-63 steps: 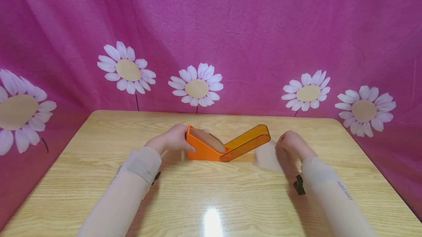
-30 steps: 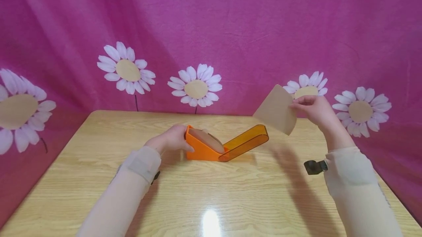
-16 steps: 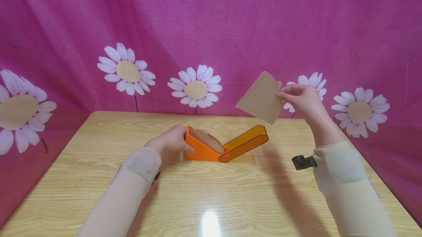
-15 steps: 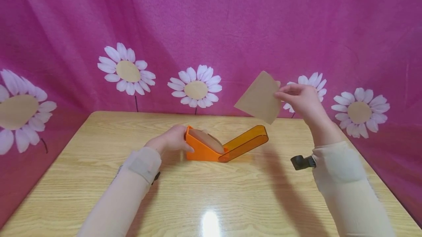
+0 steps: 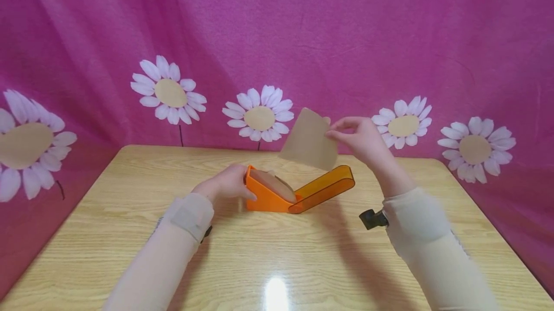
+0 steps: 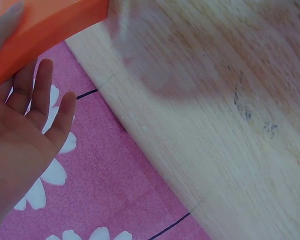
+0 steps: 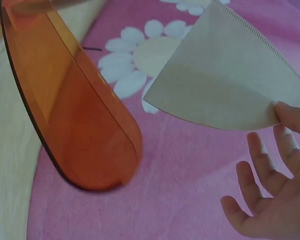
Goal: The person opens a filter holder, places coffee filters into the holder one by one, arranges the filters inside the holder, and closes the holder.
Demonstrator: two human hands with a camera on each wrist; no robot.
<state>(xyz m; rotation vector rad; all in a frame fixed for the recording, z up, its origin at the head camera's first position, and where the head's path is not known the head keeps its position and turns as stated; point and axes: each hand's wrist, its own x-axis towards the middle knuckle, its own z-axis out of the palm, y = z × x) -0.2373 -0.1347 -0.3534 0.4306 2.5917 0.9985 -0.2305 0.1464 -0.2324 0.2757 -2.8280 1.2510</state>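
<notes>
An orange coffee filter holder (image 5: 269, 199) stands on the table with its see-through amber lid (image 5: 326, 187) swung open to the right. Brown paper filters (image 5: 279, 185) fill its sloping opening. My left hand (image 5: 227, 182) grips the holder's left end, thumb on the near side; in the left wrist view the other fingers spread along the far side. Between thumb and index finger my right hand (image 5: 359, 138) pinches a single paper coffee filter (image 5: 308, 140), raised above the lid. The right wrist view shows the filter's crimped edge and the other fingers held loosely apart from it.
A wooden table (image 5: 259, 263) carries the holder, with its back edge close to a pink curtain (image 5: 329, 37) printed with white daisies. Dark camera mounts (image 5: 373, 218) stick out from both wrists.
The right hand has lifted the paper filter off the table and carried it left, then slightly down, to above the holder's lid. The left hand and the holder have stayed in place.
</notes>
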